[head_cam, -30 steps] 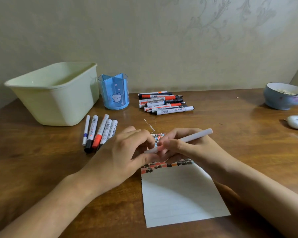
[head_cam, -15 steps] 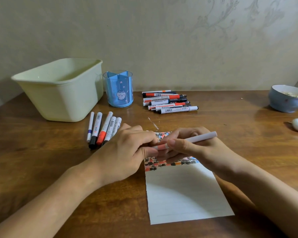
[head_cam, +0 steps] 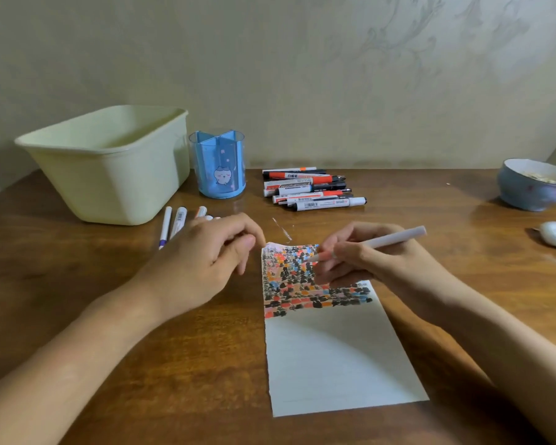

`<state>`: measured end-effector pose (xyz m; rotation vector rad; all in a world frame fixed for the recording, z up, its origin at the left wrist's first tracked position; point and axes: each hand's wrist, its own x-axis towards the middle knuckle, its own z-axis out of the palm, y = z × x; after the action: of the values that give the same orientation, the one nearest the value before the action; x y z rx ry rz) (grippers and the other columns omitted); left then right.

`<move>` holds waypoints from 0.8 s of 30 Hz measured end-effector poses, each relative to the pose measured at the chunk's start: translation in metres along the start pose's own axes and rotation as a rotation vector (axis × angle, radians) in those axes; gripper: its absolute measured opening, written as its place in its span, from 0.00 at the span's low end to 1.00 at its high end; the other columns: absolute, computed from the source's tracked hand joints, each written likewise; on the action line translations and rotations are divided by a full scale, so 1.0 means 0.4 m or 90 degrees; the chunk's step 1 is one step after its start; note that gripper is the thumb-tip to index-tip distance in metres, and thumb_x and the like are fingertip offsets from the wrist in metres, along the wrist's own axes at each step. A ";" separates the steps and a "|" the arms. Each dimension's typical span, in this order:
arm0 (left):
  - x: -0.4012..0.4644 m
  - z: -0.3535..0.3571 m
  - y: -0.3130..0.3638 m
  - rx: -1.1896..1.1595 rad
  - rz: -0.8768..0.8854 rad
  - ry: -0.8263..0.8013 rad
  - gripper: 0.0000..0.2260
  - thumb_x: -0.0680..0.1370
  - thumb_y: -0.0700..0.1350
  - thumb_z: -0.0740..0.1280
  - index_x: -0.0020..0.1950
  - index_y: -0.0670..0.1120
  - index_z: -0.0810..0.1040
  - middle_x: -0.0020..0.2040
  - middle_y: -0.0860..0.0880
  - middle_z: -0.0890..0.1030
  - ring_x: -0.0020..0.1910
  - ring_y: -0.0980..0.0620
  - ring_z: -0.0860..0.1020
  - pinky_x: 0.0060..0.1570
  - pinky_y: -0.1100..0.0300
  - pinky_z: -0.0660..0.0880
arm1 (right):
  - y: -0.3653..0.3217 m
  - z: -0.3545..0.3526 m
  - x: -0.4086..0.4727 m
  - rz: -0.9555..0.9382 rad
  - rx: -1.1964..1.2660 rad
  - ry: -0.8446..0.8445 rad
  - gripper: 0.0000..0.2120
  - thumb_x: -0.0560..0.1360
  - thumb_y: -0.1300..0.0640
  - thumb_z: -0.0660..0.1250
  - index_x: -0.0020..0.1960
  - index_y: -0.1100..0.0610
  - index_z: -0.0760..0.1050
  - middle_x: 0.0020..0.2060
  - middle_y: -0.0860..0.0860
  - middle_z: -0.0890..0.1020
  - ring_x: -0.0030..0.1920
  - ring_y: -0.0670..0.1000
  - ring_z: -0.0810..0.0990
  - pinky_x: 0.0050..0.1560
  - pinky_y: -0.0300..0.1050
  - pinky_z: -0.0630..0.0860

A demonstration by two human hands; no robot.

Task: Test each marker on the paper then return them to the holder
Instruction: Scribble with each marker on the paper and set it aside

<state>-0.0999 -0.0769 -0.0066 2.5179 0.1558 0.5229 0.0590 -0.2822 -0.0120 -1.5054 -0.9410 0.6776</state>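
The right hand [head_cam: 363,261] has its grip clamped on a slim white marker [head_cam: 382,242], whose tip points left and down over the top of the paper [head_cam: 331,354] while its back end sticks up to the right; the left hand [head_cam: 206,258], fingers curled with the fingertips pinched together, hovers just left of the paper's top corner, and I cannot tell whether it pinches a cap. The paper is white, its upper part packed with black, orange and blue scribbles. On the brown wooden counter [head_cam: 430,203], capped markers [head_cam: 170,224] lie behind the left hand, another pile of markers [head_cam: 312,191] lies beside the blue holder [head_cam: 219,165], with a pale green tub [head_cam: 109,165] to the left and a bowl [head_cam: 530,184] far right.
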 end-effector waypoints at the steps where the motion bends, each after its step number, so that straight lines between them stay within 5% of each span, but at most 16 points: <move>1: -0.001 0.004 -0.003 0.024 -0.010 0.004 0.09 0.83 0.47 0.59 0.48 0.58 0.75 0.37 0.56 0.79 0.45 0.58 0.78 0.41 0.69 0.71 | 0.000 0.002 0.000 0.007 0.000 0.002 0.09 0.78 0.60 0.66 0.50 0.66 0.79 0.43 0.63 0.86 0.45 0.61 0.87 0.45 0.48 0.83; 8: 0.001 0.024 -0.008 0.125 -0.017 -0.108 0.13 0.84 0.41 0.54 0.47 0.56 0.73 0.46 0.59 0.73 0.51 0.66 0.71 0.44 0.69 0.68 | 0.003 0.013 -0.004 0.004 -0.057 0.011 0.13 0.76 0.53 0.70 0.49 0.65 0.80 0.40 0.59 0.86 0.41 0.59 0.86 0.41 0.48 0.82; 11: -0.002 0.019 -0.002 0.103 -0.025 -0.165 0.10 0.82 0.56 0.55 0.59 0.60 0.73 0.49 0.60 0.73 0.50 0.64 0.72 0.47 0.63 0.70 | 0.003 0.019 -0.005 -0.002 -0.079 0.003 0.13 0.74 0.53 0.69 0.49 0.64 0.79 0.39 0.59 0.86 0.41 0.60 0.86 0.42 0.51 0.83; 13: -0.004 0.018 -0.004 0.160 -0.018 -0.226 0.25 0.75 0.71 0.56 0.71 0.65 0.65 0.49 0.62 0.69 0.49 0.64 0.71 0.46 0.62 0.70 | 0.006 0.023 -0.005 -0.001 -0.094 -0.005 0.12 0.74 0.54 0.70 0.48 0.64 0.79 0.39 0.59 0.86 0.41 0.60 0.86 0.43 0.51 0.84; 16: -0.005 0.026 -0.006 0.259 -0.005 -0.305 0.44 0.65 0.80 0.57 0.77 0.64 0.54 0.48 0.65 0.63 0.49 0.66 0.66 0.43 0.64 0.64 | 0.012 0.024 -0.004 0.009 -0.120 -0.018 0.10 0.74 0.56 0.71 0.49 0.63 0.81 0.41 0.58 0.87 0.42 0.58 0.87 0.44 0.52 0.85; 24: -0.011 0.042 0.009 0.290 -0.032 -0.342 0.48 0.64 0.80 0.58 0.79 0.62 0.50 0.51 0.60 0.62 0.54 0.58 0.65 0.55 0.60 0.67 | 0.021 0.036 -0.006 -0.063 -0.215 -0.050 0.11 0.71 0.53 0.73 0.49 0.58 0.82 0.42 0.56 0.86 0.41 0.55 0.87 0.40 0.47 0.84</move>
<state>-0.0973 -0.0893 -0.0189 2.9830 0.1444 -0.2521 0.0469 -0.2769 -0.0228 -1.7223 -1.2280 0.5281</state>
